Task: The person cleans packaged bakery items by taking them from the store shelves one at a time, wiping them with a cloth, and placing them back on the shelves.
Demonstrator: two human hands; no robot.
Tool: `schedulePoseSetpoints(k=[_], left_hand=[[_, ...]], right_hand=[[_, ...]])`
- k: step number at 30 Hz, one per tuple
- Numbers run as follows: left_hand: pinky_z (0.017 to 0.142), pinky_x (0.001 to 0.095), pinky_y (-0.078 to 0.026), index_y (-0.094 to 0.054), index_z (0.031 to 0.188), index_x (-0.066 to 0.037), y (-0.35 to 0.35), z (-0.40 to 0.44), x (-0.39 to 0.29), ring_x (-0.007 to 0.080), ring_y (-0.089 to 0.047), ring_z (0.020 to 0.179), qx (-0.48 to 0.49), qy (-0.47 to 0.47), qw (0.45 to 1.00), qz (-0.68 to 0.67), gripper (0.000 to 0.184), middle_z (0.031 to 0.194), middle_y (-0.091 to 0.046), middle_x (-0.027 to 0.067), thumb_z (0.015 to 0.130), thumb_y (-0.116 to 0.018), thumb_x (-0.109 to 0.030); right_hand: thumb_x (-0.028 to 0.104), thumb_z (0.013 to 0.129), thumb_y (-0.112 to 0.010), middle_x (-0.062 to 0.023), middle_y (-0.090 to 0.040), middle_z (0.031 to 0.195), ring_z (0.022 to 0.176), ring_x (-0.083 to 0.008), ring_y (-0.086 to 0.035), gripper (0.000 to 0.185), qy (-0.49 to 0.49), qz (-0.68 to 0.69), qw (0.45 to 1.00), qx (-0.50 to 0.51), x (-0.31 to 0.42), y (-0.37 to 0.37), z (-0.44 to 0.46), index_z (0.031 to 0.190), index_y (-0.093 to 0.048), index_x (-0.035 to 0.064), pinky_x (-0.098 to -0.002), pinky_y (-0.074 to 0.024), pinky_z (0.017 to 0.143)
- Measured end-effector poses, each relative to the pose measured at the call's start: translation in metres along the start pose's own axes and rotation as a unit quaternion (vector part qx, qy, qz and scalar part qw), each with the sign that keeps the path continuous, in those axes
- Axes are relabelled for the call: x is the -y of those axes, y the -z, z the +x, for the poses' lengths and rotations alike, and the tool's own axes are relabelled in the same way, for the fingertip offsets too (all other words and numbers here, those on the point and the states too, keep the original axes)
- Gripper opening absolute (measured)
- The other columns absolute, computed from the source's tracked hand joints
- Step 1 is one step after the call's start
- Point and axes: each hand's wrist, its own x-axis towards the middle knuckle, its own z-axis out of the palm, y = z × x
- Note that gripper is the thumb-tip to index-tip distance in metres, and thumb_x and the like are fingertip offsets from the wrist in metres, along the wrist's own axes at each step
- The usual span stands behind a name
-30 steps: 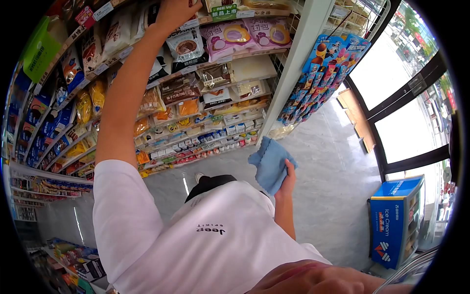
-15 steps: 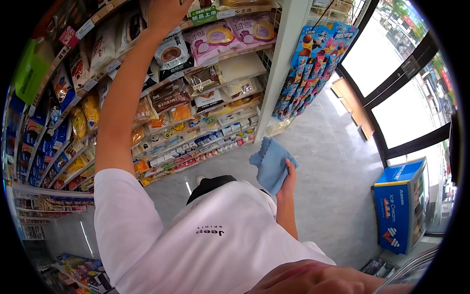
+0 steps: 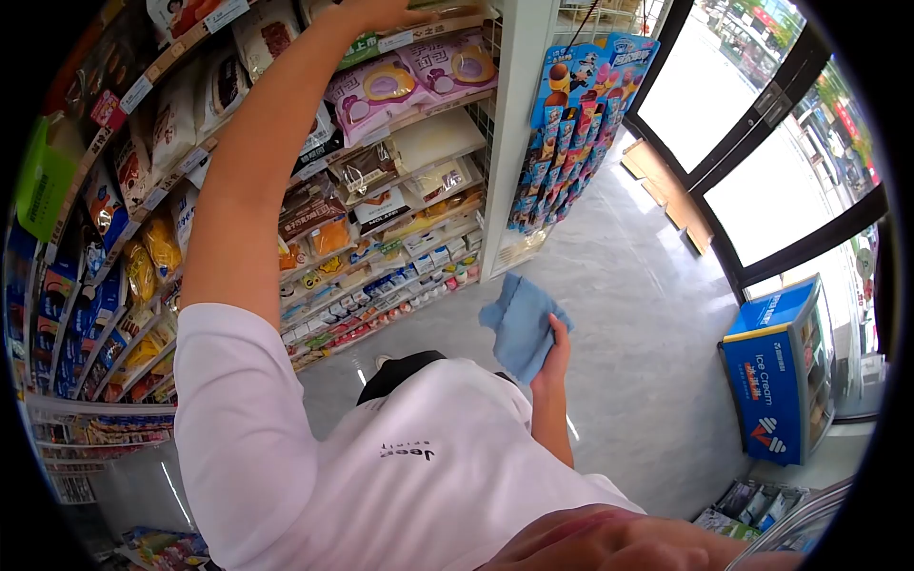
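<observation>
My left hand is at the top edge of the view, with part of it cut off. Its visible fingers stretch to the right over the upper shelf, beside a green label and above purple bread packages. No item shows in it. Lower down, in front of my white shirt, my right hand is closed on a light blue cloth, which hangs loosely to the left of the fingers.
Tiers of packaged food curve down the left side. A white shelf post stands beside a blue hanging display. At right are glass doors, cardboard on the floor and a blue ice cream freezer.
My left hand has moved rightward along the upper shelf, its fingers now over the purple packages. The view has shifted, with shelf and doors sliding left. The cloth stays in my right hand.
</observation>
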Motion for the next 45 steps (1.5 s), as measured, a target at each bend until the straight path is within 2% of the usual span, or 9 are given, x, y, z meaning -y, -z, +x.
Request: schedulePoseSetpoints(k=[8, 14, 17, 20, 26, 29, 32, 38, 45], left_hand=[[0.111, 0.0443, -0.040, -0.040, 0.148, 0.001, -0.011, 0.019, 0.024, 0.0381, -0.048, 0.134, 0.045, 0.034, 0.997, -0.046, 0.101, 0.147, -0.047, 0.0241, 0.077, -0.074, -0.062], [0.110, 0.0440, -0.041, -0.043, 0.145, 0.003, 0.005, 0.023, 0.019, 0.0383, -0.048, 0.133, 0.101, 0.044, 0.993, -0.051, 0.103, 0.144, -0.050, 0.0245, 0.072, -0.077, -0.062], [0.109, 0.0457, -0.042, -0.044, 0.146, -0.001, 0.003, 0.020, 0.017, 0.0391, -0.047, 0.134, 0.076, 0.068, 0.995, -0.010, 0.101, 0.149, -0.045, 0.0244, 0.071, -0.078, -0.060], [0.103, 0.0483, -0.045, -0.049, 0.142, -0.005, -0.016, 0.009, 0.017, 0.0402, -0.052, 0.126, -0.081, 0.032, 0.995, 0.050, 0.093, 0.141, -0.050, 0.0241, 0.069, -0.080, -0.054], [0.083, 0.0482, -0.049, -0.059, 0.124, -0.009, 0.010, -0.007, -0.016, 0.0346, -0.060, 0.099, -0.198, -0.027, 0.975, 0.093, 0.074, 0.104, -0.057, 0.0154, 0.066, -0.081, -0.049], [0.078, 0.0467, -0.049, -0.061, 0.121, -0.011, 0.019, -0.012, -0.021, 0.0316, -0.061, 0.096, -0.206, -0.034, 0.975, 0.074, 0.069, 0.101, -0.059, 0.0125, 0.067, -0.080, -0.050], [0.079, 0.0458, -0.048, -0.064, 0.117, -0.011, 0.032, -0.017, -0.024, 0.0308, -0.061, 0.094, -0.157, -0.035, 0.984, 0.072, 0.065, 0.097, -0.060, 0.0115, 0.067, -0.079, -0.050], [0.084, 0.0455, -0.048, -0.066, 0.113, -0.010, 0.034, -0.029, -0.034, 0.0313, -0.061, 0.096, -0.272, -0.102, 0.952, 0.095, 0.058, 0.094, -0.061, 0.0112, 0.068, -0.081, -0.043], [0.084, 0.0440, -0.049, -0.064, 0.122, -0.009, 0.053, -0.063, -0.042, 0.0313, -0.061, 0.096, -0.290, -0.063, 0.952, 0.075, 0.065, 0.102, -0.063, 0.0113, 0.069, -0.083, -0.043]], right_hand=[[0.028, 0.094, -0.061, -0.0143, -0.065, 0.122, 0.107, -0.0280, -0.067, 0.046, 0.022, 0.025, 0.999, -0.034, 0.004, 0.012, -0.006, 0.130, -0.054, 0.0009, -0.0405, -0.0553, 0.094], [0.033, 0.096, -0.056, -0.0170, -0.062, 0.129, 0.114, -0.0304, -0.064, 0.055, 0.038, 0.004, 0.999, -0.021, 0.004, 0.016, -0.006, 0.137, -0.048, -0.0023, -0.0426, -0.0520, 0.099], [0.032, 0.096, -0.055, -0.0169, -0.062, 0.129, 0.114, -0.0304, -0.064, 0.054, 0.036, 0.003, 0.999, -0.023, 0.003, 0.018, -0.006, 0.137, -0.049, -0.0022, -0.0424, -0.0520, 0.099], [0.032, 0.096, -0.055, -0.0168, -0.062, 0.129, 0.114, -0.0303, -0.064, 0.054, 0.030, -0.001, 0.999, -0.019, 0.003, 0.013, -0.009, 0.137, -0.049, -0.0022, -0.0423, -0.0520, 0.099], [0.032, 0.096, -0.055, -0.0164, -0.062, 0.129, 0.114, -0.0302, -0.064, 0.053, 0.025, -0.015, 0.999, -0.013, 0.002, 0.012, -0.005, 0.136, -0.049, -0.0017, -0.0423, -0.0522, 0.099], [0.032, 0.096, -0.056, -0.0163, -0.062, 0.129, 0.114, -0.0302, -0.064, 0.052, 0.024, -0.017, 1.000, -0.009, 0.001, 0.012, 0.000, 0.136, -0.049, -0.0012, -0.0427, -0.0523, 0.099], [0.032, 0.096, -0.056, -0.0162, -0.062, 0.129, 0.114, -0.0303, -0.064, 0.052, 0.015, -0.020, 1.000, -0.004, 0.000, 0.008, 0.001, 0.136, -0.049, -0.0010, -0.0431, -0.0524, 0.098], [0.032, 0.096, -0.056, -0.0158, -0.062, 0.128, 0.113, -0.0304, -0.064, 0.053, -0.012, -0.018, 1.000, 0.013, -0.006, 0.007, 0.006, 0.136, -0.049, -0.0012, -0.0435, -0.0526, 0.098], [0.033, 0.096, -0.055, -0.0164, -0.061, 0.130, 0.115, -0.0304, -0.064, 0.055, -0.016, -0.043, 0.999, 0.006, -0.005, 0.001, 0.005, 0.138, -0.048, -0.0013, -0.0433, -0.0518, 0.100]])
